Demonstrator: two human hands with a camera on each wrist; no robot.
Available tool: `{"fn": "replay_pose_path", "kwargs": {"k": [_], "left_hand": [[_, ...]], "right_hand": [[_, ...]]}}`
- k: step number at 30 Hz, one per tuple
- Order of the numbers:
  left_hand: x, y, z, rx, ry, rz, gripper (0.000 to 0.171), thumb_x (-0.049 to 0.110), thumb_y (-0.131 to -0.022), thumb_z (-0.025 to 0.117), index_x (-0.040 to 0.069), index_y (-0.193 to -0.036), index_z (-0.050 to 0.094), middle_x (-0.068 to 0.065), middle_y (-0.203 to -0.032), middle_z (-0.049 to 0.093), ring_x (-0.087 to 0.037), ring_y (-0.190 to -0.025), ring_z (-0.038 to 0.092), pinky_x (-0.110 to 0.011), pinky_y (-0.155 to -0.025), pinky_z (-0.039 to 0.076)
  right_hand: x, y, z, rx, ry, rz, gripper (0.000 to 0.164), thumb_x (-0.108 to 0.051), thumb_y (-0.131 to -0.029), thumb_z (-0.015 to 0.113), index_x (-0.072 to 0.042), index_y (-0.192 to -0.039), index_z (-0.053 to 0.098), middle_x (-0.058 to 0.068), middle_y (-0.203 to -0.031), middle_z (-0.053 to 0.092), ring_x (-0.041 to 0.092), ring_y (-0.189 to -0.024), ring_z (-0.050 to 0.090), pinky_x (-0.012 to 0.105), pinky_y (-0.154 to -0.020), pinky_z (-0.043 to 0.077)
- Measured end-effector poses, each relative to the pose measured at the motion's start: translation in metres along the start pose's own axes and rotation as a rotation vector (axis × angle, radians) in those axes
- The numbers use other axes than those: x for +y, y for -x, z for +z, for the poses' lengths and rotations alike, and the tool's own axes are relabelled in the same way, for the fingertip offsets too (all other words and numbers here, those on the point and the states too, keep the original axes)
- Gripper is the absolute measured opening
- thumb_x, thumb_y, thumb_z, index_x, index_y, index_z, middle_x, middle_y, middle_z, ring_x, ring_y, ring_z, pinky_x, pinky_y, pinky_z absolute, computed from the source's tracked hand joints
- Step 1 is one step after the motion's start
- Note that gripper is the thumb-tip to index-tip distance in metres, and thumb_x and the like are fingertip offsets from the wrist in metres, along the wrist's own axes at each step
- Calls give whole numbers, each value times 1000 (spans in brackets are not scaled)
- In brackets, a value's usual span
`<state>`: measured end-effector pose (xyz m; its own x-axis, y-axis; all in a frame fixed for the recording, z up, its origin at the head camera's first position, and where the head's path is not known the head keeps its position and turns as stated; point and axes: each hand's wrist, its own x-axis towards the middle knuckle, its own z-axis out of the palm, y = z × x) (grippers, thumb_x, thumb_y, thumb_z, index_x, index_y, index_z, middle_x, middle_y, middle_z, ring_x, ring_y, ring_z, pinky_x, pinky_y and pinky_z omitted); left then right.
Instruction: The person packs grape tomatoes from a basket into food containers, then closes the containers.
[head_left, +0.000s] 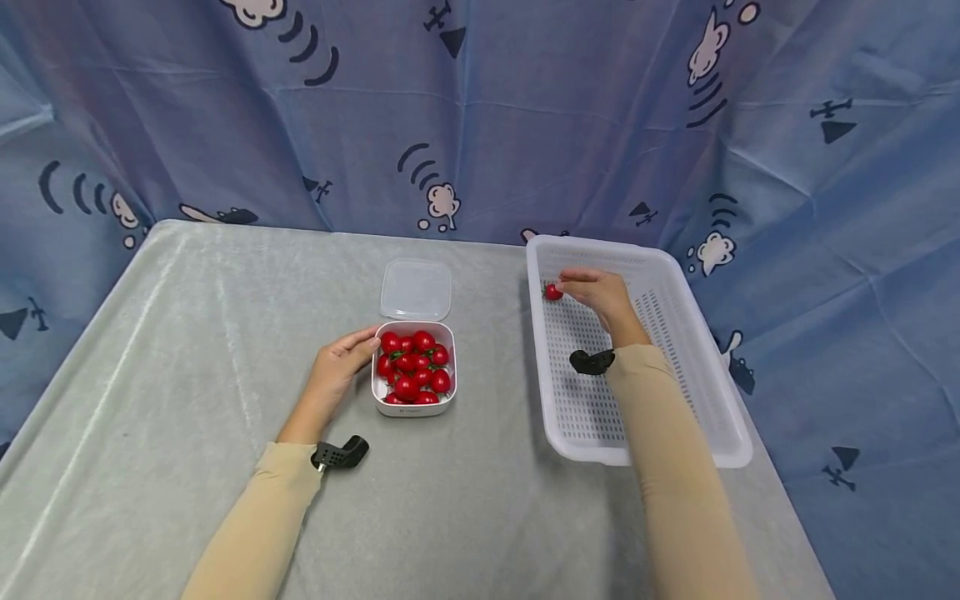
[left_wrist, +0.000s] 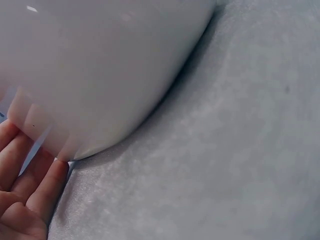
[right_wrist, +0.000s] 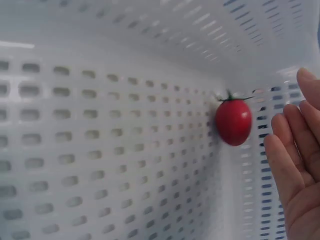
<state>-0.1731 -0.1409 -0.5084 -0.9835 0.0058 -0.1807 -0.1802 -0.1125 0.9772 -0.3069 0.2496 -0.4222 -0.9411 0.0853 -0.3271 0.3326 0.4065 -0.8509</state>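
Note:
A small white box [head_left: 413, 410] holds several red cherry tomatoes [head_left: 406, 387] with green stems. My left hand [head_left: 340, 367] rests against the box's left side. The left wrist view shows its fingers [left_wrist: 47, 182] nearly straight, touching the outer wall; the thumb is not clear there. Inside the white perforated basket [head_left: 592, 454], one cherry tomato [right_wrist: 233, 121] lies by the left wall toward the far end. My right hand [head_left: 597, 296] reaches into the basket just beside that tomato. A small gap separates the extended fingers [right_wrist: 282, 160] from the tomato in the right wrist view.
A translucent square lid [head_left: 416, 289] lies behind the box on the grey-covered table [head_left: 480, 508]. The basket's raised rim surrounds the right hand's area. A blue patterned curtain [head_left: 480, 125] hangs along the table's back and right edges. Both wrists carry black camera mounts.

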Motion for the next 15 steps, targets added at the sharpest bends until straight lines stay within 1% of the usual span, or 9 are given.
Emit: {"fn": "replay_pose_path", "kwargs": {"k": [2, 4, 8, 12, 15], "left_hand": [[0, -1, 0, 4, -1, 0, 48, 24, -98, 64, -4, -136, 57, 26, -102, 69, 8, -106, 61, -11, -96, 49], [0, -1, 1, 3, -1, 0, 48, 24, -99, 63, -4, -137, 56, 26, -102, 69, 8, -106, 61, -11, -96, 49], [-1, -1, 1, 1, 6, 6, 48, 23, -99, 63, -5, -137, 56, 27, -101, 69, 8, -105, 61, -11, -95, 50], [-1, -1, 0, 2, 7, 8, 48, 22, -99, 63, -6, -137, 55, 26, -100, 69, 8, -104, 62, -11, -94, 50], [-1, 0, 1, 9, 0, 4, 48, 22, -98, 64, -5, -136, 56, 27, -100, 69, 8, -104, 62, -11, -94, 50]], "right_hand": [[3, -3, 0, -6, 8, 3, 49, -18, -91, 73, -4, -136, 60, 12, -141, 59, 22, -130, 55, 35, -115, 43], [6, -7, 0, -9, 15, 3, 50, -18, -90, 73, -4, -137, 59, 13, -142, 58, 20, -127, 56, 34, -115, 43], [11, -12, 1, -6, 1, 21, 52, -16, -89, 74, -4, -137, 59, 12, -143, 58, 19, -128, 56, 34, -115, 42], [13, -16, 3, -6, -33, 48, 52, -15, -90, 74, -5, -138, 58, 13, -147, 53, 24, -136, 50, 36, -118, 40], [16, -19, 6, 12, -45, 55, 51, -14, -90, 74, -5, -138, 59, 13, -146, 54, 25, -135, 51, 36, -118, 39]]}}
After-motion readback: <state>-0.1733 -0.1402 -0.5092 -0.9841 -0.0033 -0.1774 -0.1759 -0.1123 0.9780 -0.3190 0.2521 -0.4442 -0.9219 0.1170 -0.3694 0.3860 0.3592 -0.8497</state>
